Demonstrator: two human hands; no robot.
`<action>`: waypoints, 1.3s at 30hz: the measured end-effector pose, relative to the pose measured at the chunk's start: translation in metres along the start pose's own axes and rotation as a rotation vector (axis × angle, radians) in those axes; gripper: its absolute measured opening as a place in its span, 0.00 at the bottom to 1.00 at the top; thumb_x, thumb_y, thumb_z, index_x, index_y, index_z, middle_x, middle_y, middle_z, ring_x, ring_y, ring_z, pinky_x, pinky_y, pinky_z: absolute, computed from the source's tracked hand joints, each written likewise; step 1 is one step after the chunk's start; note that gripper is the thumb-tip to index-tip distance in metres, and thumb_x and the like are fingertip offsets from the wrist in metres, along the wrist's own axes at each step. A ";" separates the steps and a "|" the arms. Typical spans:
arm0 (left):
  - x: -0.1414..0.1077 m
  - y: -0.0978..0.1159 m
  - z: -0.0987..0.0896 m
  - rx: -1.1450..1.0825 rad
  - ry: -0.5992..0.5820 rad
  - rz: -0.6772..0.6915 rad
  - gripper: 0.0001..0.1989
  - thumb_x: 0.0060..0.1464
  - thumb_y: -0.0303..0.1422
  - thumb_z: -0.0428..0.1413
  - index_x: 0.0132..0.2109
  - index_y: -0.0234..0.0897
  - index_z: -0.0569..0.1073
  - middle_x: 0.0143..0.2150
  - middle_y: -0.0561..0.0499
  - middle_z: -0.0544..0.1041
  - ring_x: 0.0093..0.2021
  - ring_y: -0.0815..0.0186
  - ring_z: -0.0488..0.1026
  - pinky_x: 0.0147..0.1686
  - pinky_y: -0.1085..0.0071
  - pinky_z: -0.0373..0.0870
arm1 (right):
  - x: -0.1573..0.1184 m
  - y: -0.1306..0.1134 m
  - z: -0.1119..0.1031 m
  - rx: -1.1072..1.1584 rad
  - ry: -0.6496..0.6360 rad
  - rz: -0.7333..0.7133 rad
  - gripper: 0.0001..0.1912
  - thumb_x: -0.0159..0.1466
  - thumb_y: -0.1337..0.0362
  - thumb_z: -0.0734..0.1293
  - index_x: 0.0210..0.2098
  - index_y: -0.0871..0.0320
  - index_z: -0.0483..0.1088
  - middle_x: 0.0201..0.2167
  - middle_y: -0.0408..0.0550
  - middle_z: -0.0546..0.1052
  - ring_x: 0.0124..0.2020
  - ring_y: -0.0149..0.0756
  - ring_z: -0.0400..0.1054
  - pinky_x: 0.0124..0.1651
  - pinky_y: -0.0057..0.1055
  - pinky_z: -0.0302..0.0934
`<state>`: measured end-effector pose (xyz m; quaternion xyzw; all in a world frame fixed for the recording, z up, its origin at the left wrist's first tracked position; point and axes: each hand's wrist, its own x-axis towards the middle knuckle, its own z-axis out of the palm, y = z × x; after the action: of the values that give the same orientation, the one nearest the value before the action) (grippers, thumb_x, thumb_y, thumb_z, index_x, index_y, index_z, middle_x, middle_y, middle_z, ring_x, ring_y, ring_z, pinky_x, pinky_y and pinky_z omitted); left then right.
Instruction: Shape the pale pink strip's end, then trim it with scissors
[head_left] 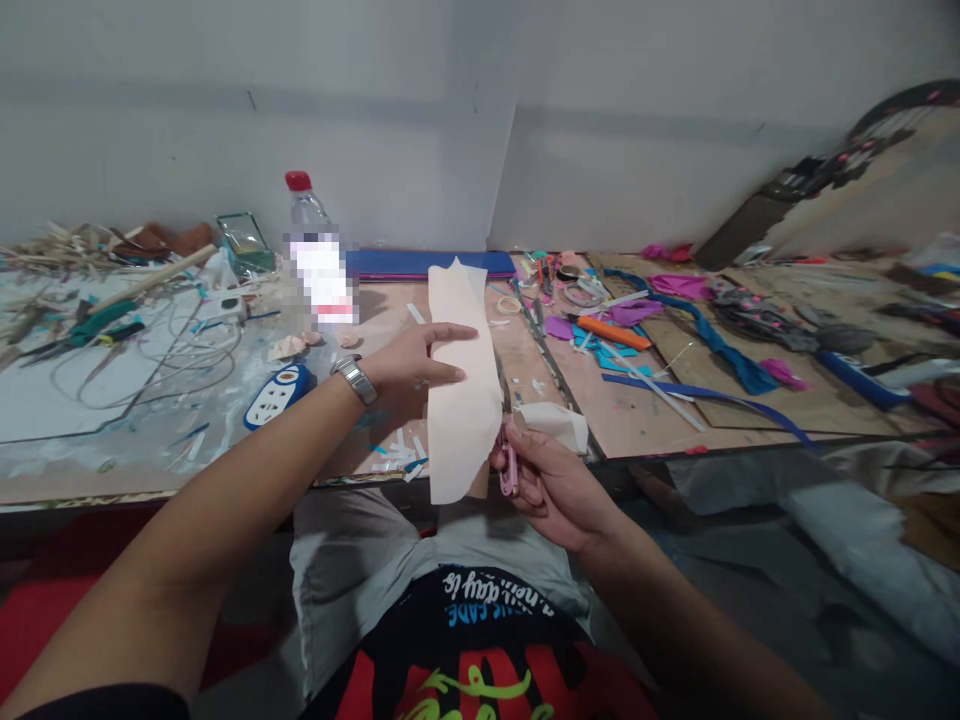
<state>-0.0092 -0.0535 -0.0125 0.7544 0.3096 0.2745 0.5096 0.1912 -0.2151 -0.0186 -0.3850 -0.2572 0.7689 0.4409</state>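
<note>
A long cream sheet of paper (459, 420) lies on the table, its near end hanging past the front edge and its right side cut in a curve. My left hand (420, 358) rests on the sheet with thumb and fingers spread flat. At the sheet's lower right edge, my right hand (551, 485) is closed around a slim pink tool (510, 472) with a looped end. The tool's working tip is hidden by my fingers and the paper, so its kind is unclear. A smaller cream paper piece (555, 425) lies just beyond my right hand.
To the left are a blue-and-white power strip (277, 395), a red-capped bottle (307, 215), pliers (105, 322) and loose cables. A blue stack (427, 264) lies at the back. On the right sit an orange box cutter (613, 332), blue strips and purple scraps. The wall closes off the back.
</note>
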 end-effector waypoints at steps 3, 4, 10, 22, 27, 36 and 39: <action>0.000 0.001 0.000 0.000 -0.010 -0.006 0.35 0.48 0.32 0.65 0.64 0.36 0.70 0.65 0.41 0.71 0.60 0.52 0.72 0.58 0.56 0.68 | -0.001 -0.001 0.002 0.006 -0.013 -0.004 0.19 0.59 0.53 0.77 0.29 0.61 0.70 0.21 0.40 0.75 0.11 0.15 0.50 0.13 0.14 0.41; 0.000 0.001 0.000 0.006 -0.009 -0.002 0.35 0.47 0.32 0.65 0.64 0.36 0.70 0.66 0.41 0.70 0.61 0.52 0.71 0.58 0.56 0.68 | -0.001 0.000 0.002 0.001 -0.020 -0.005 0.19 0.59 0.53 0.76 0.29 0.61 0.70 0.20 0.39 0.74 0.11 0.15 0.50 0.13 0.14 0.41; 0.001 0.000 -0.001 0.013 -0.013 0.034 0.34 0.47 0.32 0.66 0.63 0.37 0.71 0.67 0.41 0.69 0.64 0.52 0.68 0.62 0.56 0.65 | -0.001 0.000 0.003 -0.022 -0.018 0.004 0.20 0.59 0.52 0.76 0.27 0.62 0.70 0.19 0.39 0.73 0.11 0.15 0.49 0.13 0.15 0.41; 0.003 -0.004 -0.001 0.067 -0.013 0.057 0.34 0.47 0.33 0.66 0.62 0.38 0.72 0.66 0.42 0.70 0.67 0.53 0.65 0.67 0.54 0.59 | -0.001 0.002 0.004 -0.053 -0.019 0.001 0.19 0.62 0.52 0.74 0.26 0.62 0.72 0.17 0.40 0.71 0.11 0.16 0.49 0.14 0.17 0.40; 0.002 -0.005 0.000 0.077 -0.007 0.042 0.34 0.47 0.33 0.66 0.63 0.37 0.71 0.66 0.42 0.71 0.66 0.52 0.67 0.65 0.54 0.61 | 0.000 0.003 0.002 -0.051 -0.017 -0.010 0.20 0.60 0.52 0.75 0.25 0.62 0.72 0.17 0.40 0.72 0.11 0.16 0.50 0.15 0.17 0.41; 0.001 -0.001 0.001 0.032 -0.019 0.011 0.34 0.46 0.32 0.66 0.63 0.37 0.71 0.66 0.41 0.71 0.63 0.53 0.69 0.63 0.55 0.63 | -0.001 0.003 0.001 -0.038 -0.020 -0.004 0.20 0.61 0.52 0.74 0.26 0.62 0.72 0.17 0.42 0.72 0.11 0.15 0.49 0.14 0.15 0.42; 0.001 -0.002 0.002 0.015 -0.007 0.006 0.34 0.46 0.32 0.66 0.62 0.37 0.71 0.65 0.41 0.71 0.63 0.53 0.70 0.62 0.55 0.64 | -0.001 0.003 0.001 -0.038 -0.020 -0.007 0.19 0.62 0.52 0.74 0.26 0.62 0.72 0.17 0.41 0.72 0.11 0.15 0.49 0.14 0.15 0.42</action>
<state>-0.0075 -0.0530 -0.0149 0.7598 0.3077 0.2712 0.5044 0.1895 -0.2177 -0.0194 -0.3847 -0.2774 0.7663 0.4335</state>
